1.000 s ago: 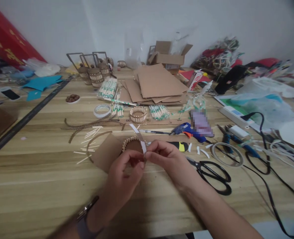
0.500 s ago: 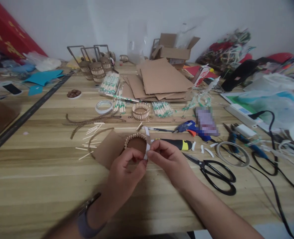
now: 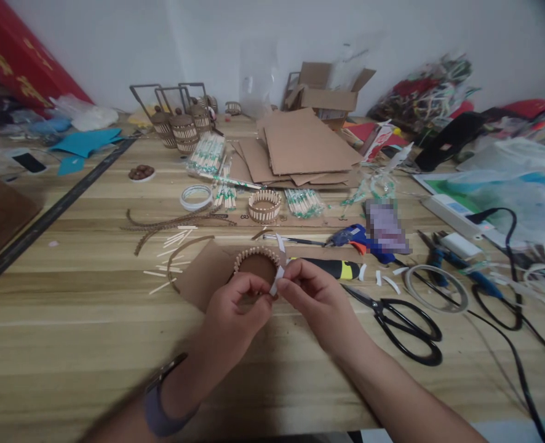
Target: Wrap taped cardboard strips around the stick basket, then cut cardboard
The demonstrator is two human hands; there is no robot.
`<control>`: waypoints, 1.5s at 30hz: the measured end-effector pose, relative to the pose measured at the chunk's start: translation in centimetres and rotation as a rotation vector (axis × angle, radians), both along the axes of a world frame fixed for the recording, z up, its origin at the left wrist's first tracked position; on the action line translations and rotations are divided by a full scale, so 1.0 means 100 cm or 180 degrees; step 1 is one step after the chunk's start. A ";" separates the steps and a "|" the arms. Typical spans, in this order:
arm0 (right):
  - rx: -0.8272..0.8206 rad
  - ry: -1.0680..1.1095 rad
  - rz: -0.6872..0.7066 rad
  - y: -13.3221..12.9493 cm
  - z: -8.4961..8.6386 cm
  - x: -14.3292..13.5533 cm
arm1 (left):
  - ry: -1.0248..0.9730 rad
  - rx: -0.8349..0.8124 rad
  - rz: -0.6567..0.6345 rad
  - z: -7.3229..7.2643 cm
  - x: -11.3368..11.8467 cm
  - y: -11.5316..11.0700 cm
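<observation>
My left hand (image 3: pixel 240 314) and my right hand (image 3: pixel 321 301) meet over the near middle of the table, both with thumb and fingers pinched. Between them they grip a narrow strip (image 3: pixel 277 282), white at both ends with a brownish part in the middle. Its upper end stands free and leans to the right. Just behind my left hand is a ring of small wooden sticks (image 3: pixel 254 252) with a brown base, partly hidden by the fingers. It rests by a piece of brown cardboard (image 3: pixel 201 277). A yellow-and-black handle (image 3: pixel 337 268) lies beyond my right hand.
Black-handled scissors (image 3: pixel 406 329), tape rolls (image 3: pixel 436 288), pliers (image 3: pixel 466 274) and a blue glue gun (image 3: pixel 355 237) lie to the right. Loose sticks (image 3: pixel 168 261) and brown curved strips (image 3: pixel 157 231) are at left. Behind are another stick ring (image 3: pixel 264 208), cardboard sheets (image 3: pixel 309 144) and lidded baskets (image 3: pixel 182 132).
The strip's upper end has tilted further to the right, and its lower white end slants more between my fingers. The whole view has shifted slightly. Both hands keep their pinch.
</observation>
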State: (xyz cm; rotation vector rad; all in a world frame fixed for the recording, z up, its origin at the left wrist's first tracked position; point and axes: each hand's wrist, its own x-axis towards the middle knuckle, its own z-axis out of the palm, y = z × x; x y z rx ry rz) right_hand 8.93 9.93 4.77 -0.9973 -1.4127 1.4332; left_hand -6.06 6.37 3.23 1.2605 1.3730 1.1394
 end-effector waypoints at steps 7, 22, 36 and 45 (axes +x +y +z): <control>0.1115 -0.0726 -0.0459 -0.002 -0.004 0.006 | -0.0046 -0.0169 0.0201 -0.005 -0.001 0.002; 0.3531 -0.2468 -0.0984 -0.014 -0.007 0.003 | 0.1020 0.1417 0.0376 -0.001 -0.003 0.000; 0.3477 -0.2528 -0.0900 -0.013 -0.004 0.004 | 0.1705 0.2245 0.0356 -0.002 -0.001 -0.001; 0.3487 -0.2622 -0.0701 -0.012 -0.006 0.005 | 0.1948 0.2253 0.0338 0.000 -0.001 -0.002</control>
